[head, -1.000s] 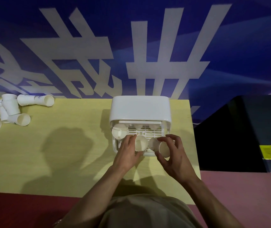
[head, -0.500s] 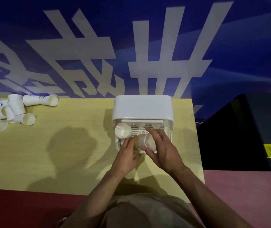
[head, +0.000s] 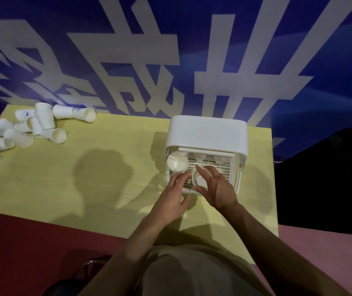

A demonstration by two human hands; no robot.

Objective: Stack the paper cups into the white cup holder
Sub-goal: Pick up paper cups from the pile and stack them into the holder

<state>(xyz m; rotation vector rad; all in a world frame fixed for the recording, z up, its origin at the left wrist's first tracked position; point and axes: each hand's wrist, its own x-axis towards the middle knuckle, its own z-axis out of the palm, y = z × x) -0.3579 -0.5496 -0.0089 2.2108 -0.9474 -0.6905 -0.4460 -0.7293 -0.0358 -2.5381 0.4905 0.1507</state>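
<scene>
White cup (head: 199, 180) in holder (head: 206, 135) tray between both hands' spread, empty grips: left (head: 174, 194), right (head: 217, 189).

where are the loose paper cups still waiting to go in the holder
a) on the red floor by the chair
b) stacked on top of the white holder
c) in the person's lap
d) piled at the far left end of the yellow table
d: the loose paper cups lie tumbled at the far left end of the yellow table, well apart from the white cup holder, whose top is bare.
</scene>
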